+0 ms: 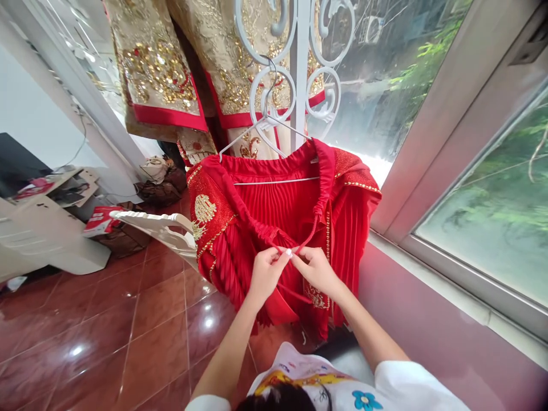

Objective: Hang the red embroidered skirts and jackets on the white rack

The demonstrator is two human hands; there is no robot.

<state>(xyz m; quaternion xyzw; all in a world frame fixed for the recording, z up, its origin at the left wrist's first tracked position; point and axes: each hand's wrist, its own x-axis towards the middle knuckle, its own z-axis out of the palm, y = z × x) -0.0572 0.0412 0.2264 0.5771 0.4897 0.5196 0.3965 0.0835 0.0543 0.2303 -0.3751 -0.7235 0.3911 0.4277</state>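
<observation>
A red pleated skirt [282, 208] with gold embroidery and beaded trim hangs from a thin wire hanger [269, 117] by its gathered waistband. At the front opening, my left hand [270, 268] pinches a red drawstring [313, 231] that comes out of the waistband. My right hand [314, 267] also has its fingers closed on the drawstring, and the two thumbs meet where the cords cross. Loose cord dangles below the hands in front of the skirt. The exact crossing of the cords is partly covered by my fingertips.
White scrollwork metal [302, 68] holds the hanger's hook. Gold-sequined garments [158, 74] hang behind. A white chair back [158, 225] stands left of the skirt. The window frame [419, 125] and pink wall [411, 308] are at the right. A white desk [47, 228] stands far left.
</observation>
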